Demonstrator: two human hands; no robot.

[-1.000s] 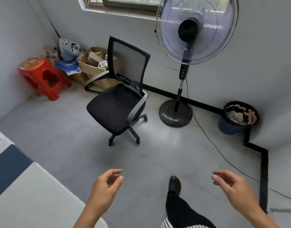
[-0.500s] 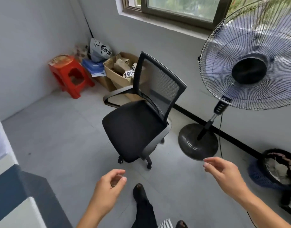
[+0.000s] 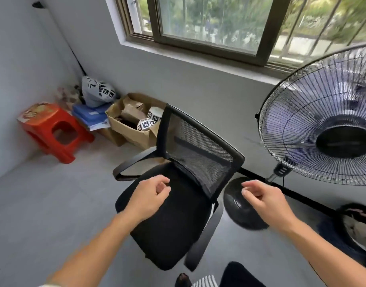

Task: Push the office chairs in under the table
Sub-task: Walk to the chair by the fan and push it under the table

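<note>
A black office chair (image 3: pixel 178 226) with a mesh back and curved armrests stands on the grey floor right in front of me, its seat facing left and toward me. My left hand (image 3: pixel 151 195) hovers over the seat, fingers loosely curled, holding nothing. My right hand (image 3: pixel 265 200) hangs just right of the mesh backrest, fingers loosely curled and empty, not touching the chair. No table is in view.
A standing fan (image 3: pixel 327 137) rises close on the right, its round base (image 3: pixel 240 206) beside the chair. A waste basket (image 3: pixel 356 226) sits at the right edge. A red stool (image 3: pixel 54 131), a cardboard box (image 3: pixel 132 125) and bags line the far wall under the window.
I have stepped closer to the chair. Both hands have risen and reached forward, the left now over the seat, the right beside the backrest. The table's corner at lower left has left the view.
</note>
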